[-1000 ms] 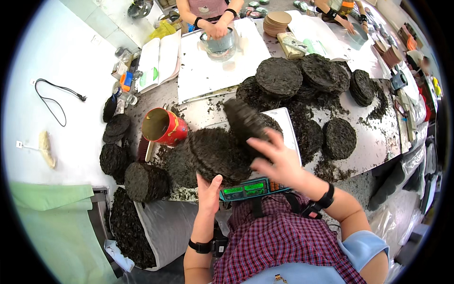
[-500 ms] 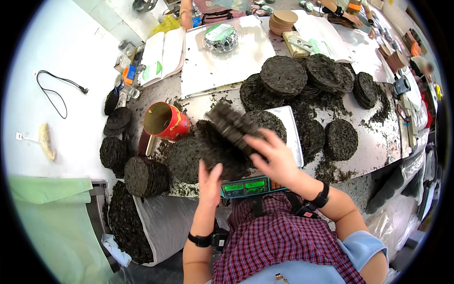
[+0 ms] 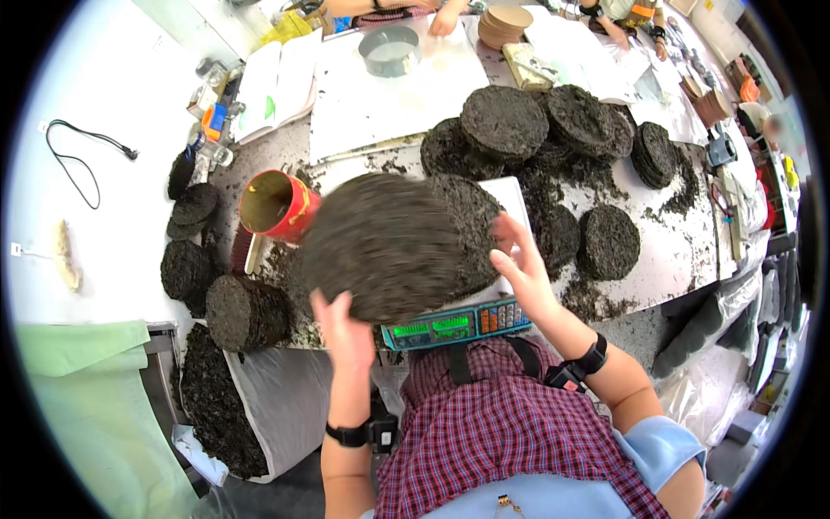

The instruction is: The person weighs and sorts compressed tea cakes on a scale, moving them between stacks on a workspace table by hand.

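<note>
A thick, round, dark cake that looks like dried seaweed (image 3: 380,246) is tilted with its broad face up, blurred by motion. At its lower edge is my left hand (image 3: 347,333), thumb in front and the other fingers partly hidden behind it. Another seaweed cake (image 3: 471,233) lies on the white pan (image 3: 516,201) of a teal digital scale (image 3: 454,326) with a lit green display. My right hand (image 3: 527,272) is beside that cake's right edge, fingers apart and holding nothing; whether it touches the cake I cannot tell.
A red can (image 3: 303,210) stands left of the cakes, beside a brush (image 3: 245,251). Stacked cakes (image 3: 246,313) sit at the left edge, more cakes (image 3: 504,123) at the back. Behind are a metal ring (image 3: 389,52), a co-worker's hand (image 3: 447,19) and brown discs (image 3: 504,26).
The cake stack has swung from edge-on to broad face up and moved left, leaving my right hand for my left. A co-worker's hand has appeared; the wrapped bundle in the ring is gone.
</note>
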### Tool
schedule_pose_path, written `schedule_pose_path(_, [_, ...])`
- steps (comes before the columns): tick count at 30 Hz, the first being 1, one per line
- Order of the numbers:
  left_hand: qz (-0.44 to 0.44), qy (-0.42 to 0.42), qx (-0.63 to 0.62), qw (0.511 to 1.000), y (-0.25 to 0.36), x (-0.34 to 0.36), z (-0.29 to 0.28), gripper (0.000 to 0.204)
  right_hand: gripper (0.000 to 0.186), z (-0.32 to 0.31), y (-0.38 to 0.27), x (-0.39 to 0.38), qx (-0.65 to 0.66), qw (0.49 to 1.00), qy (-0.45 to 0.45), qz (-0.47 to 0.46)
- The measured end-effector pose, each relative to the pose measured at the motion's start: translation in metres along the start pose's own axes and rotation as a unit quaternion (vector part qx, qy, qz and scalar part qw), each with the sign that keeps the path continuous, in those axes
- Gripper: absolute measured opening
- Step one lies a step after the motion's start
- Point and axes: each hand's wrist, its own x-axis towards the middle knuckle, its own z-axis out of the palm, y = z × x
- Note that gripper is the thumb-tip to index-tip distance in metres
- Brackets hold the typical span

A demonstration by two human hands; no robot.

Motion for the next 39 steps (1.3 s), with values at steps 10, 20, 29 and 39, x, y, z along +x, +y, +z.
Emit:
schedule_pose_path(10, [0.052, 0.373, 0.556, 0.741, -0.077, 0.098, -0.198, 0.11, 0.048, -0.224, 0.09, -0.007, 0.285, 0.861, 0.408, 0.109])
schedule_pose_path(20, [0.216, 0.296, 0.658, 0.658, -0.112, 0.077, -0.21, 0.057, 0.063, -0.373, 0.264, -0.07, -0.066, 0.756, 0.58, 0.295])
schedule_pose_path(29, [0.095, 0.369, 0.055, 0.923, -0.055, 0.069, -0.169, 0.041, 0.022, -0.233, 0.154, -0.018, -0.321, 0.887, 0.332, -0.016])
schedule_pose_path(39, [-0.033, 0.049, 0.09, 0.994, -0.059, 0.041, -0.016, 0.048, 0.016, -0.118, 0.091, 0.027, -0.208, 0.97, 0.112, -0.05])
